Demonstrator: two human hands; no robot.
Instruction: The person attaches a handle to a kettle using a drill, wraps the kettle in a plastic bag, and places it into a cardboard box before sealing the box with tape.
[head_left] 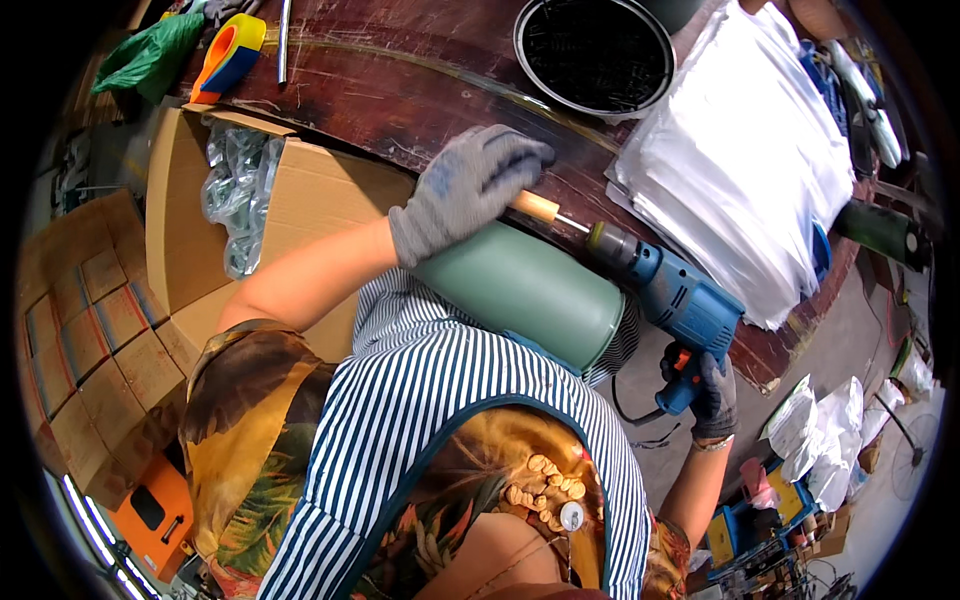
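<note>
My left hand (464,185), in a grey glove, is curled over a short wooden handle (535,205) above a green cylinder (515,290); the part inside my grip is hidden. A thin metal shaft runs from the wood into the chuck of a blue power drill (688,295). My right hand (710,400), gloved, grips the drill by its lower handle, where an orange trigger shows and a black cord hangs down. The cylinder lies across the front of my striped apron (430,370), below the table's edge.
The worn maroon table (390,70) carries a black-filled round container (590,55), stacked white plastic sheets (730,160), a tape roll (228,55), a metal tube and green cloth. An open cardboard box (180,220) stands at left beside stacked cartons (95,340). Bags and equipment crowd the lower right floor.
</note>
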